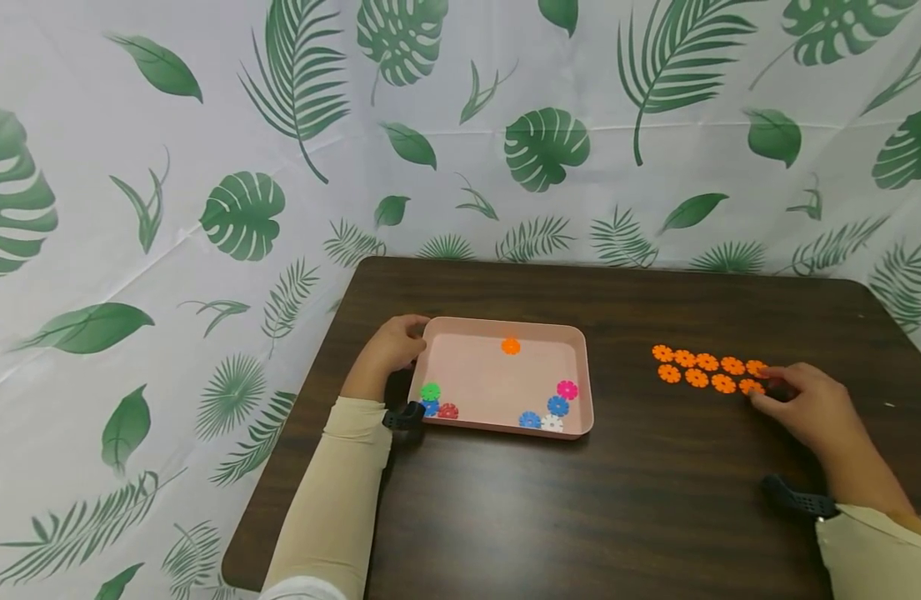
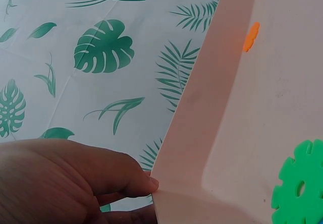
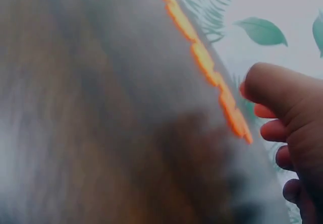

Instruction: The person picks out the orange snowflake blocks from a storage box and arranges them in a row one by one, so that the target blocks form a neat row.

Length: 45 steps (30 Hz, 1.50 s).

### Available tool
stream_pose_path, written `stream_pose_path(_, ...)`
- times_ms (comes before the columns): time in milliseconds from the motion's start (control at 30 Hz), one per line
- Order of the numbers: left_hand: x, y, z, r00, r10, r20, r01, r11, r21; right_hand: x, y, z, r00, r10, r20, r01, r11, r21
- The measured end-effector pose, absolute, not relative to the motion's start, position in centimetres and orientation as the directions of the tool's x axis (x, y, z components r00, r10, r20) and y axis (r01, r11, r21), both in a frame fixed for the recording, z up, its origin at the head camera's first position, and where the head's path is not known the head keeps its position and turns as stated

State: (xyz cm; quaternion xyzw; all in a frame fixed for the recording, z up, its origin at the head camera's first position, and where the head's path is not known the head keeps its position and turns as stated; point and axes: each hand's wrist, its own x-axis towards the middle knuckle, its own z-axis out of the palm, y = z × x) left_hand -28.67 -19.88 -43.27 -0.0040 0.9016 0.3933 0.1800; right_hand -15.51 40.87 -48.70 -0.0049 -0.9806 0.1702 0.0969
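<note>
A shallow pink tray lies on the table, and my left hand holds its left edge. In the left wrist view the thumb presses on the rim while the other fingers sit below it, partly hidden. Inside the tray are an orange snowflake disc near the back, green, blue and red ones at the front left, and pink, blue and white ones at the front right. To the right, my right hand reaches the end of two rows of orange snowflake discs, thumb and fingers apart around the end discs.
The dark wooden table has rounded corners. Behind and to its left hangs a white cloth with green leaves. Each wrist wears a black band.
</note>
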Motion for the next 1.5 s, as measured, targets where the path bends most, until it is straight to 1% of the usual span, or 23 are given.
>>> stream_pose_path(100,-28.7,-19.9,-43.2,-0.937,0.131,-0.324,-0.146,0.696,0.703,-15.9,39.7,-47.8,-0.973,0.054,0.224,-0.03,0.935,-0.354)
stream_pose_path(167,-28.7,-20.0,-43.2,-0.938,0.132,-0.32,-0.142,0.698,0.702,-16.5,38.4,-46.9,-0.968,0.028,0.251,-0.071,0.924,-0.377)
stream_pose_path(267,-28.8,-20.1,-43.1,-0.942,0.13,-0.311,-0.136,0.697,0.704,-17.9,35.2,-44.9,-0.944,-0.063,0.325,-0.199,0.893,-0.404)
stream_pose_path(333,-28.8,-20.1,-43.2,-0.944,0.137,-0.302,-0.126,0.694,0.709,-19.2,32.6,-43.7,-0.913,-0.14,0.382,-0.299,0.868,-0.396)
stream_pose_path(433,-28.8,-20.1,-43.3,-0.943,0.145,-0.3,-0.123,0.686,0.717,-21.4,28.1,-42.4,-0.872,-0.25,0.422,-0.418,0.827,-0.375)
stream_pose_path(567,-28.8,-20.1,-43.5,-0.942,0.152,-0.299,-0.119,0.681,0.722,-24.5,22.0,-41.4,-0.848,-0.389,0.361,-0.518,0.755,-0.402)
stream_pose_path(667,-28.9,-20.0,-43.7,-0.944,0.158,-0.29,-0.11,0.678,0.727,-26.6,17.8,-41.4,-0.813,-0.503,0.292,-0.581,0.689,-0.433)
stream_pose_path(800,-29.0,-20.0,-43.7,-0.944,0.162,-0.287,-0.109,0.669,0.735,-29.2,13.6,-42.5,-0.724,-0.648,0.235,-0.683,0.631,-0.367)
stream_pose_path(900,-29.0,-19.9,-43.7,-0.943,0.162,-0.29,-0.109,0.673,0.731,-30.2,11.7,-43.2,-0.69,-0.698,0.191,-0.716,0.622,-0.316)
stream_pose_path(967,-29.1,-19.8,-43.6,-0.943,0.162,-0.292,-0.107,0.68,0.725,-30.3,10.8,-43.4,-0.717,-0.684,0.138,-0.687,0.657,-0.311)
stream_pose_path(1067,-29.1,-19.8,-43.6,-0.943,0.163,-0.29,-0.102,0.689,0.717,-30.0,9.9,-43.1,-0.783,-0.621,0.037,-0.602,0.743,-0.292)
stream_pose_path(1167,-29.3,-19.9,-43.6,-0.945,0.161,-0.284,-0.097,0.692,0.715,-29.8,9.1,-42.8,-0.828,-0.558,-0.06,-0.538,0.82,-0.198)
stream_pose_path(1333,-29.2,-20.2,-43.5,-0.948,0.153,-0.281,-0.099,0.695,0.713,-29.7,8.2,-42.8,-0.845,-0.516,-0.138,-0.515,0.856,-0.046)
stream_pose_path(1500,-28.9,-20.4,-43.6,-0.942,0.151,-0.299,-0.114,0.694,0.711,-29.6,7.4,-43.4,-0.842,-0.508,-0.181,-0.521,0.853,0.028)
